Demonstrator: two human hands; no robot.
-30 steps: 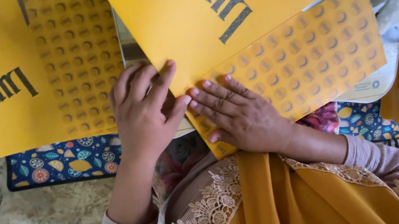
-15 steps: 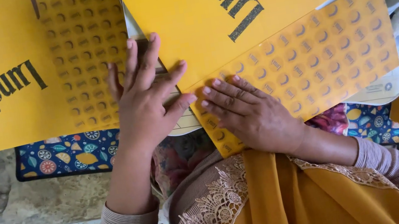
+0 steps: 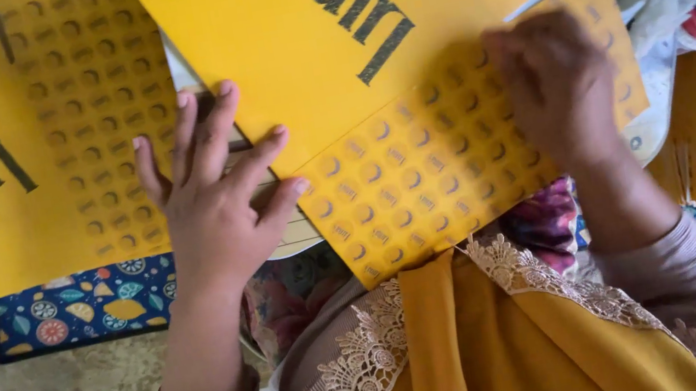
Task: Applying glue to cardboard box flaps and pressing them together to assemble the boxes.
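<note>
Hands flat — left hand (image 3: 214,203), right hand (image 3: 556,83) pressing yellow sheet (image 3: 418,166).

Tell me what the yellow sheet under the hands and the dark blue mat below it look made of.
The yellow sheet looks like thin paper or light card with a matte finish: it lies flat, has crisp straight edges and carries a printed pattern of small round marks. The dark blue mat looks like woven printed fabric with a fruit pattern, though its weave is too small to confirm.
</note>
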